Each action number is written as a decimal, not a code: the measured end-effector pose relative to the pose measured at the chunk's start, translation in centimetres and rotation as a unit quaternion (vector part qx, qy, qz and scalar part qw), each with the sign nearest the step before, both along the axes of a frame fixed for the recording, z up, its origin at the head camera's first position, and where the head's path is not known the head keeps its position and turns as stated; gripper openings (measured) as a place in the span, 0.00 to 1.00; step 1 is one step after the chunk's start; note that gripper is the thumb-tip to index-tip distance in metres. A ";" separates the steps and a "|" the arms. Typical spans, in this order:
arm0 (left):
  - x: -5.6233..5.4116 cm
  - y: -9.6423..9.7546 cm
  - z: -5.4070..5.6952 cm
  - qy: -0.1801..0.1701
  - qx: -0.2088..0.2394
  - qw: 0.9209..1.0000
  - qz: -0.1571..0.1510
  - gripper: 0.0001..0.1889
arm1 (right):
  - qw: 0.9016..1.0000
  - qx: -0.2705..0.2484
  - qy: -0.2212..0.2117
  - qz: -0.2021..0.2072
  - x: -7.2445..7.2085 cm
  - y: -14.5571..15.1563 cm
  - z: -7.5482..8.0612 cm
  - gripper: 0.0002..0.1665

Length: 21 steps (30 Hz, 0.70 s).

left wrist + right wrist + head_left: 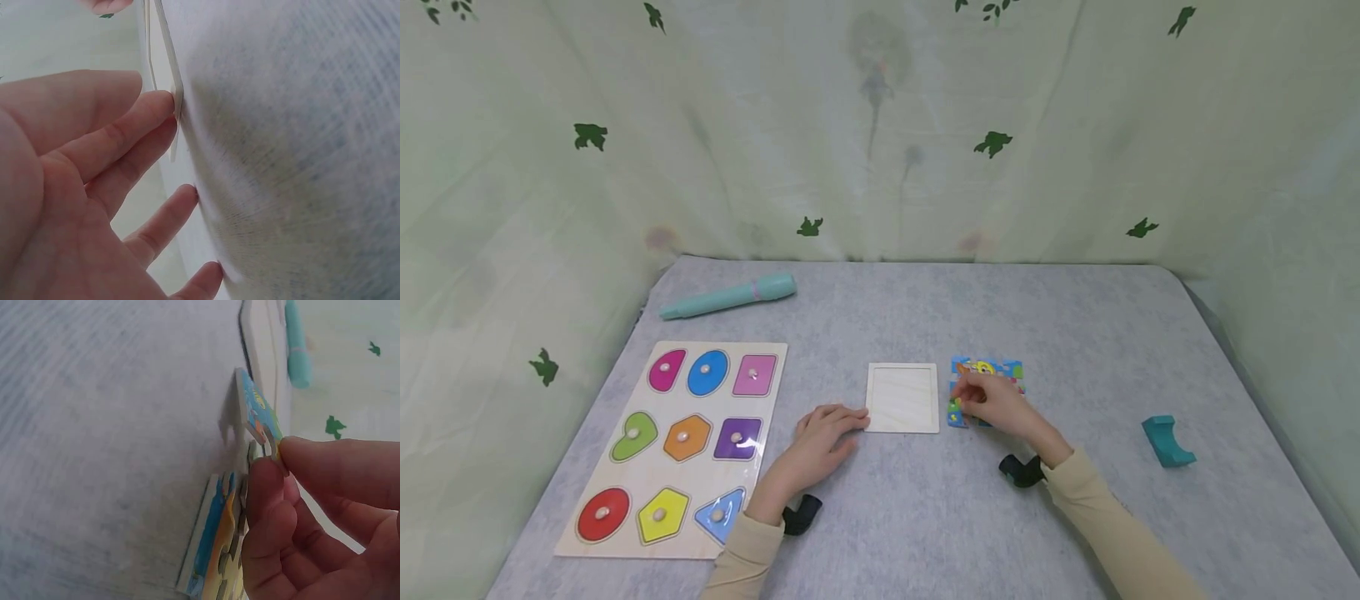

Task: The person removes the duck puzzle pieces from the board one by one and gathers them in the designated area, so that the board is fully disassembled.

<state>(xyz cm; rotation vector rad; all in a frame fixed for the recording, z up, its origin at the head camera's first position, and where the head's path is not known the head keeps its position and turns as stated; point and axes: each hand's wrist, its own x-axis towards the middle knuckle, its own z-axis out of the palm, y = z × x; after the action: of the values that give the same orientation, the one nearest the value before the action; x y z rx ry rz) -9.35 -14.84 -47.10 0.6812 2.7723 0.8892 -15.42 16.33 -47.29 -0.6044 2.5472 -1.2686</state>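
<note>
A small, square wooden puzzle tray (901, 398), with a raised rim and bare inside, lies mid-table. My left hand (823, 442) rests at its lower left corner with fingers extended, the fingertips (164, 103) touching the tray's edge in the left wrist view. To the right of the tray, my right hand (1002, 406) pinches a blue jigsaw piece (255, 407) between thumb and fingers. In the right wrist view this piece is tilted up from the table. Other colourful jigsaw pieces (1011, 370) lie together beneath that hand, which partly hides them.
At the left lies a knobbed shape board (685, 521) with several coloured shapes. Behind it is a teal pen-shaped object (730, 297). A teal curved block (1168, 442) sits far right. A patterned curtain (880, 125) surrounds the table's back and sides.
</note>
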 end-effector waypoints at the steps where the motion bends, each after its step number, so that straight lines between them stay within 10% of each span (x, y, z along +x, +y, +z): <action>1: 0.0 0.0 0.0 -0.001 0.000 1.000 0.000 0.16 | 1.000 0.002 0.003 0.000 0.1 0.0 -0.1 0.06; 21: 0.0 -0.4 -0.3 -0.010 0.018 1.000 0.004 0.16 | 0.995 0.062 0.083 -0.008 0.8 -0.6 -0.5 0.08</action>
<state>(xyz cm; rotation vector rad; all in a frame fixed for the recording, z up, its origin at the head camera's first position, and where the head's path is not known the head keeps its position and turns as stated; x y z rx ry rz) -9.33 -15.19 -47.44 0.6642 2.7504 0.9440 -14.64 15.69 -47.82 -0.6911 2.7458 -1.0977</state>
